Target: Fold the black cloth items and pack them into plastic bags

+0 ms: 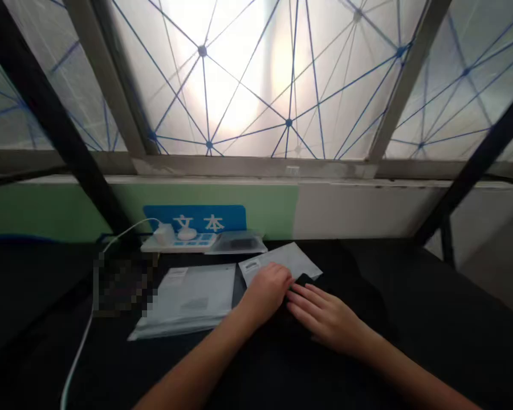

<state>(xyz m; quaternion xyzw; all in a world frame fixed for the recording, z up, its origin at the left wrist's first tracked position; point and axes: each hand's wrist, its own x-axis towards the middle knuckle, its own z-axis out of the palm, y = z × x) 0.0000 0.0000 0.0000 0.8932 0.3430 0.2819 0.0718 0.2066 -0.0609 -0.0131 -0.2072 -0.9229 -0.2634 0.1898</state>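
A dark table (431,319) carries a black cloth-like item (359,296) that is hard to tell from the surface. My left hand (267,293) is curled with its fingers down on the near edge of a grey plastic mailer bag (288,259), which lies tilted. My right hand (325,316) rests flat beside it with fingers spread on the black item. The two hands touch at the fingertips. What the left fingers grip is hidden.
A stack of grey mailer bags (192,299) lies to the left. Behind are a white power strip (177,242) with a charger and white cable (79,353), a clear packet (239,242), and a blue sign (196,217). A pixelated patch sits at left.
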